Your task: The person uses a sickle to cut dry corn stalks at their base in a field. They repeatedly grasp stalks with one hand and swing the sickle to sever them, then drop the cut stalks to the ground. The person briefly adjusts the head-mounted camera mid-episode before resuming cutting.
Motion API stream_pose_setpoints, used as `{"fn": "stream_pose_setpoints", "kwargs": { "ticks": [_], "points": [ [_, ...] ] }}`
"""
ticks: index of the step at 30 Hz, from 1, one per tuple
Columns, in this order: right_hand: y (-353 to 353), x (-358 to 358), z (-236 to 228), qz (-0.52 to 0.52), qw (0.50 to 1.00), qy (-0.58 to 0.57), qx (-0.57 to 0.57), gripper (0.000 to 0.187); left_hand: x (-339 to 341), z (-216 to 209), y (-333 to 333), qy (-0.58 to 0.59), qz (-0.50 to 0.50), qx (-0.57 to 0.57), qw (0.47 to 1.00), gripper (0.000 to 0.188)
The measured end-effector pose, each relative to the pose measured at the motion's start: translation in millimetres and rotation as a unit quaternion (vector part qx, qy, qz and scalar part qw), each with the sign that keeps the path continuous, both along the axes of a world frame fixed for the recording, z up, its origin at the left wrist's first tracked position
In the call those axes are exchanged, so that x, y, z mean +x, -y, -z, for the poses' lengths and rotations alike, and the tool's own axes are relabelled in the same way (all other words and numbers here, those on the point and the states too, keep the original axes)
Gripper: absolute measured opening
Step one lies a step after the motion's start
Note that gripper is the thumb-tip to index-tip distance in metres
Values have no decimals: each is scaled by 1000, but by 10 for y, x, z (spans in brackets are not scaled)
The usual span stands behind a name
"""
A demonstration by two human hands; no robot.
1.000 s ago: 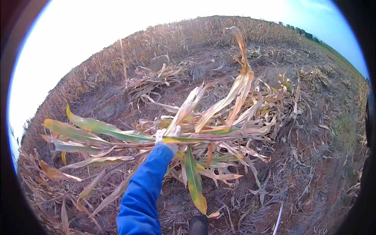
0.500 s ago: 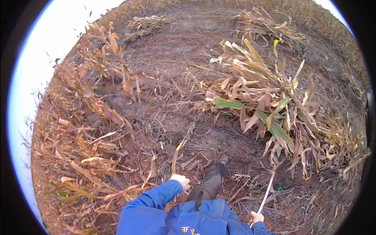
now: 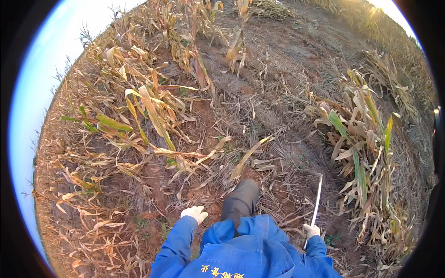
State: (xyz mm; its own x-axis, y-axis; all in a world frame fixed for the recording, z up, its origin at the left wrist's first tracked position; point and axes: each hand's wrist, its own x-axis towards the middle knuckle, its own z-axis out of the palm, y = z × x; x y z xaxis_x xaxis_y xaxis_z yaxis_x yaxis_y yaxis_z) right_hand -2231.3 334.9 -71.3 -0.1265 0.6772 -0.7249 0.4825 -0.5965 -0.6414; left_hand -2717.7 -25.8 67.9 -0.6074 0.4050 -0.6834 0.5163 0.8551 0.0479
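Observation:
My left hand point(image 3: 194, 214) hangs beside my left thigh, fingers curled in, with nothing showing in them. Below it are dry leaves and reddish soil. My right hand point(image 3: 311, 230) is wrapped round the pale, straight handle of a sickle point(image 3: 317, 199). The tool slants up and away from me, and its thin, bent head, low over the ground, is hard to make out against the straw. Standing dry corn stalks point(image 3: 155, 109) rise ahead on the left. A heap of cut corn stalks point(image 3: 359, 134) lies to the right, beyond the sickle.
My dark trouser leg point(image 3: 241, 199) steps forward between my hands. A long dry leaf point(image 3: 250, 157) lies just ahead of it. Cut straw litters the soil point(image 3: 287, 97). Another stalk pile point(image 3: 271, 8) lies far ahead, and more corn stands along the far right edge.
The view has turned left and moved forward. The cut heap now sits farther right, and the standing stalks are closer to the middle. My left hand has swung left; the right still grips the sickle.

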Motion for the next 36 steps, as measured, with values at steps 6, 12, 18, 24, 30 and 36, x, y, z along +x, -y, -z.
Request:
{"fn": "stream_pose_setpoints", "kwargs": {
  "ticks": [6, 12, 18, 24, 30, 36],
  "points": [
    [562, -1355, 283, -169, 978, 65, -102, 41, -1114, 168, -105, -86, 128, 46, 987, 57],
    [1296, -3271, 967, -253, 951, 87, -154, 42, -2657, 949, -540, -125, 289, 37, 948, 54],
    [2040, -5263, 2996, -258, 948, 91, -160, 51, -3947, 2306, -624, -157, 343, -14, 926, 50],
    [2817, -6462, 4672, -336, 931, 90, -111, 58, -4516, 3032, -195, -225, 342, -254, 876, 57],
    [3034, -6472, 5078, -342, 907, 123, -214, 48, -4831, 3412, 383, -243, 200, -207, 926, 22],
    [3171, -4663, 3260, -182, 943, 121, -251, 27, -4568, 2518, 1291, -195, 190, -238, 932, 26]
  ]
}}
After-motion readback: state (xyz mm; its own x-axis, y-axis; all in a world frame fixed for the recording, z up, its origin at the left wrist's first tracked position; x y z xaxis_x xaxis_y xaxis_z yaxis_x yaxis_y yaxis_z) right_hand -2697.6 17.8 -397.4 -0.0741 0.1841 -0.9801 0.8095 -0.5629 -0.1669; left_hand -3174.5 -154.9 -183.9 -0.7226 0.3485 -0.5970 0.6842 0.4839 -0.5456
